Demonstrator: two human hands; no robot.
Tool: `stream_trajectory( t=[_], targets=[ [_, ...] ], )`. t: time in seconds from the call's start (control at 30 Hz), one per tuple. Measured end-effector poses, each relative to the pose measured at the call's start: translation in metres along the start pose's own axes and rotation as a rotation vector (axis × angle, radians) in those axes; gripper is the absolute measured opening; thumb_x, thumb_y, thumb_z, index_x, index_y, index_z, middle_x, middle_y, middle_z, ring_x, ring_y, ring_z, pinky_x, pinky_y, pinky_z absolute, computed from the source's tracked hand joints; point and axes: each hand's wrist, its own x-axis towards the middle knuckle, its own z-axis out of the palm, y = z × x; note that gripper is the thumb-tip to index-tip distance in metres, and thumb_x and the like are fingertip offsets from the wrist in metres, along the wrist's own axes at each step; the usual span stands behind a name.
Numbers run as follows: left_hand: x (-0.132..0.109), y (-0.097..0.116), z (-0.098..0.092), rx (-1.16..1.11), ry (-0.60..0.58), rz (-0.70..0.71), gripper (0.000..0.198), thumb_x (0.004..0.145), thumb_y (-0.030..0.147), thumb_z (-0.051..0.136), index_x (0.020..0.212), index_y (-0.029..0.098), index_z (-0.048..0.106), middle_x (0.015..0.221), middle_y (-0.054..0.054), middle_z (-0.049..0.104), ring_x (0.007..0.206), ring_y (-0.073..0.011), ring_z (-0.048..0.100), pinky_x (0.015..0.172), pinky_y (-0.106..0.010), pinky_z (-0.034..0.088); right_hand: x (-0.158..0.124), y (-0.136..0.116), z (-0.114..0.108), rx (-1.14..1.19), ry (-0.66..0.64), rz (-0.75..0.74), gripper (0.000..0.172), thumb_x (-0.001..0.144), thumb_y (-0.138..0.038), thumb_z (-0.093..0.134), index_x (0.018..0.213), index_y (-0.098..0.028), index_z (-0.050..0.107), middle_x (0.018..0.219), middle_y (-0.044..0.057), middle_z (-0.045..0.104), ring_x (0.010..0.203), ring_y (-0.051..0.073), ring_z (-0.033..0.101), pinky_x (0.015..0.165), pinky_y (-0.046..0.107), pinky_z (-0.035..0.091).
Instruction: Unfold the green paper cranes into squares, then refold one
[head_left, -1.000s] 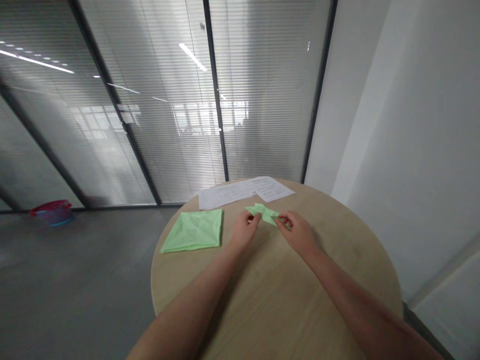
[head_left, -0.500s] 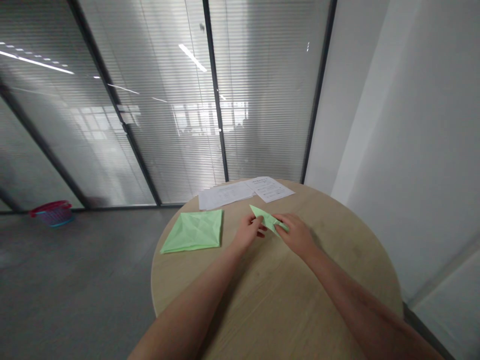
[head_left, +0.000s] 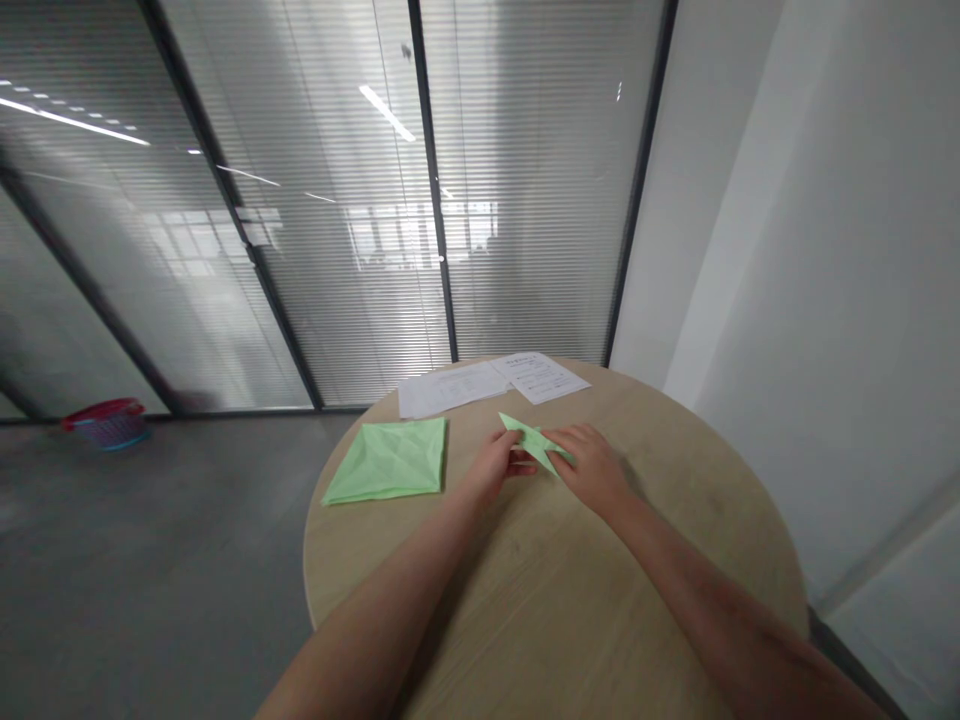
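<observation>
A small piece of folded light-green paper (head_left: 534, 441) is held between my two hands above the table. My left hand (head_left: 496, 464) pinches its left part, with the lower fingers stretched beneath it. My right hand (head_left: 592, 466) grips the right end, and its fingers cover much of that side. One pointed corner sticks up at the upper left, past my left fingertips. To the left of my hands lies a larger stack of creased green paper (head_left: 394, 460), which neither hand touches.
The round wooden table (head_left: 570, 600) carries white sheets (head_left: 454, 388) and a printed page (head_left: 541, 376) at its far edge. A red and blue basket (head_left: 111, 425) stands on the floor at left. Glass panels with blinds rise behind, and a white wall (head_left: 840, 300) is at right.
The folded paper has tilted and shows a narrower face. My right fingers have moved slightly left over it, and my left lower fingers reach further beneath it.
</observation>
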Motion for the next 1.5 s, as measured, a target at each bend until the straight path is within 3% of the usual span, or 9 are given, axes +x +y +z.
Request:
stream_trajectory(
  t=[0.27,0.53,0.63,0.73,0.87,1.0,1.23,1.37,1.5],
  targets=[
    [0.001,0.0,0.001,-0.016,-0.01,-0.061,0.014,0.079,0.019,0.064,0.093,0.016,0.067,0.1,-0.009,0.076,0.074,-0.0165,0.072,0.064,-0.027,0.06,0.001,-0.002,-0.001,0.024,0.035,0.034,0.031,0.105,-0.029,0.048,0.113,-0.022,0.077,0.109,0.01,0.075,0.105,0.024,0.064,0.098,0.042,0.047],
    [-0.001,-0.005,0.002,0.165,-0.032,0.048,0.019,0.076,0.016,0.078,0.093,0.014,0.07,0.095,-0.009,0.072,0.082,-0.0176,0.07,0.073,-0.03,0.061,-0.001,0.006,0.002,0.074,0.125,0.124,0.028,0.103,-0.029,0.05,0.098,-0.022,0.077,0.103,0.01,0.074,0.1,0.025,0.064,0.095,0.04,0.051],
    [-0.001,-0.009,0.005,0.161,0.0,-0.046,0.019,0.08,0.023,0.078,0.092,0.014,0.066,0.084,-0.005,0.068,0.07,-0.015,0.067,0.069,-0.03,0.06,-0.002,0.006,0.004,0.073,0.174,0.129,0.028,0.103,-0.032,0.051,0.103,-0.024,0.078,0.12,0.011,0.07,0.115,0.025,0.061,0.105,0.044,0.049],
    [-0.002,-0.011,0.006,0.084,-0.045,-0.183,0.012,0.086,0.024,0.072,0.089,0.016,0.064,0.076,-0.002,0.065,0.064,-0.015,0.067,0.064,-0.029,0.059,-0.004,0.003,0.007,0.088,0.142,0.119,0.029,0.103,-0.032,0.051,0.109,-0.026,0.079,0.133,0.01,0.066,0.125,0.024,0.059,0.111,0.045,0.048],
    [-0.002,-0.009,0.007,0.017,-0.07,-0.233,0.005,0.089,0.019,0.063,0.089,0.015,0.066,0.076,-0.004,0.067,0.064,-0.0168,0.069,0.061,-0.029,0.059,-0.005,0.001,0.007,0.147,0.077,0.133,0.03,0.103,-0.032,0.05,0.115,-0.028,0.078,0.134,0.008,0.066,0.127,0.022,0.06,0.112,0.042,0.049],
    [-0.001,-0.009,0.006,0.023,-0.049,-0.223,0.014,0.086,0.013,0.063,0.099,0.015,0.068,0.087,-0.007,0.074,0.069,-0.0184,0.071,0.063,-0.03,0.059,-0.003,0.001,0.007,0.261,0.072,0.178,0.03,0.101,-0.034,0.051,0.109,-0.026,0.079,0.128,0.009,0.07,0.12,0.023,0.065,0.109,0.041,0.051],
    [0.0,-0.009,0.002,0.113,-0.081,-0.028,0.01,0.086,0.02,0.072,0.094,0.014,0.071,0.088,-0.006,0.073,0.069,-0.0127,0.068,0.064,-0.024,0.058,-0.002,0.014,0.019,0.633,0.092,0.638,0.036,0.093,-0.051,0.055,0.088,-0.021,0.075,0.09,0.008,0.077,0.079,0.022,0.07,0.071,0.032,0.056],
    [0.002,-0.007,0.0,0.119,-0.067,0.049,0.021,0.085,0.03,0.075,0.098,0.015,0.067,0.088,-0.005,0.072,0.067,-0.0119,0.066,0.065,-0.024,0.058,-0.002,0.019,0.026,0.992,0.016,0.794,0.036,0.087,-0.052,0.06,0.089,-0.019,0.073,0.088,0.009,0.076,0.071,0.021,0.069,0.068,0.031,0.056],
    [0.004,-0.008,0.0,0.222,0.059,0.196,0.023,0.084,0.027,0.07,0.101,0.019,0.056,0.078,0.002,0.064,0.064,-0.0139,0.063,0.063,-0.028,0.057,-0.001,0.015,0.031,1.29,0.062,0.88,0.036,0.076,-0.049,0.074,0.091,-0.016,0.073,0.093,0.011,0.077,0.076,0.022,0.071,0.072,0.031,0.057]
  ],
)
